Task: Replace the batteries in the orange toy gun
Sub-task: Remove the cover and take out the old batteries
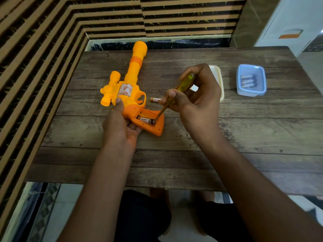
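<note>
Our left hand (120, 126) cups the toy gun (129, 88) by its grip; our right hand (194, 95) pinches a screwdriver (181, 86), tip against the seated battery (146, 120).

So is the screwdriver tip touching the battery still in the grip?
Touching. The head view shows the screwdriver tip meeting the end of the battery in the toy gun grip, with no gap visible.

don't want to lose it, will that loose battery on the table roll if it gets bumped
Probably: the battery is a smooth cylinder lying on its side on the flat table, nothing blocking it. Likely light, so a nudge from the right hand could shift it.
</note>
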`<state>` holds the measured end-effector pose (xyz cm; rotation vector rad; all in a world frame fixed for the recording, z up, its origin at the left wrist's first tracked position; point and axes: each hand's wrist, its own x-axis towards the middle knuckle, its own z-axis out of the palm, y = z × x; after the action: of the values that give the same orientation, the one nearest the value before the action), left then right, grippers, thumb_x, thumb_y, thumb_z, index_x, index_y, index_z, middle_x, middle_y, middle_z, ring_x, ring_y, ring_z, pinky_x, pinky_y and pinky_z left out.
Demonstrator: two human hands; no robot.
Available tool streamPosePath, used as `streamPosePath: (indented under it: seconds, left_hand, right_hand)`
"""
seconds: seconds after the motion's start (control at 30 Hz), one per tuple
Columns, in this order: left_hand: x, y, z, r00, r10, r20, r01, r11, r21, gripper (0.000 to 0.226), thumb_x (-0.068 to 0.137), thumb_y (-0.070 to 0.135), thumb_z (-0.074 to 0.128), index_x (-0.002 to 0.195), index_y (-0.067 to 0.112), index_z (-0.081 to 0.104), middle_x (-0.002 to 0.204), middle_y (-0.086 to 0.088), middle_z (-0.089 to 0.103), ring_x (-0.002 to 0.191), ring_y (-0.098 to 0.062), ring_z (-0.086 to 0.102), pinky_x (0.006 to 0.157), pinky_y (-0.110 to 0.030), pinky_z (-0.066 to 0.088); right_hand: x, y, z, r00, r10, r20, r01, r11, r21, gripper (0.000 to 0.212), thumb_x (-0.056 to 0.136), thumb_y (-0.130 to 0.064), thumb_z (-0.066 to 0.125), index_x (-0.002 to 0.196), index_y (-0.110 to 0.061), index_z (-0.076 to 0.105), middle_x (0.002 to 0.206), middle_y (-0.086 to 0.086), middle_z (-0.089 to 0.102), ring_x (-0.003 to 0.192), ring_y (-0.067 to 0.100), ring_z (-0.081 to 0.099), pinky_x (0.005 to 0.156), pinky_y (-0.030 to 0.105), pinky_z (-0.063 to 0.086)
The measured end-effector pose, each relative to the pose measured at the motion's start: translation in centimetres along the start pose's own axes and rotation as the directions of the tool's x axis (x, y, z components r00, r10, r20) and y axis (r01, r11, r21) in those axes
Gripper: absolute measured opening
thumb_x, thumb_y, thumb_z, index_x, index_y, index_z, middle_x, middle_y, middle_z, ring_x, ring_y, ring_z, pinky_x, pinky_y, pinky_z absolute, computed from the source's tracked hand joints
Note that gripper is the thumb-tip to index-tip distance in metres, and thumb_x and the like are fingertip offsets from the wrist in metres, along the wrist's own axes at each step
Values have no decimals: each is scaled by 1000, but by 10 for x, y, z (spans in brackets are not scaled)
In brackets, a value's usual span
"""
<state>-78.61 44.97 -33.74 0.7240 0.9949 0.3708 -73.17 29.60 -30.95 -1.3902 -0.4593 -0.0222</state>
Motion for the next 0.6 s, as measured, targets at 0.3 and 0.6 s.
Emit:
streamPosePath:
  seconds: [0.3,0.6]
  left_hand:
    - [-4,-2,2,999,-2,41,0,999,50,41,102,42,61,135,18,61,119,-15,74,98,-26,75,54,-36,63]
    - [-3,-3,1,998,19,52,-22,997,73,41,102,42,61,134,17,63,110,-12,76,92,-23,77,61,-37,64]
  right_hand:
    - [0,-2,3,991,-127,-48,129,990,61,25,97,14,56,115,-1,45,83,29,59,68,33,73,65,51,64]
    - [2,7,0,938,-211,276,327,804,-497,33,89,-2,68,122,-6,67,100,-7,62,85,1,55,74,11,45]
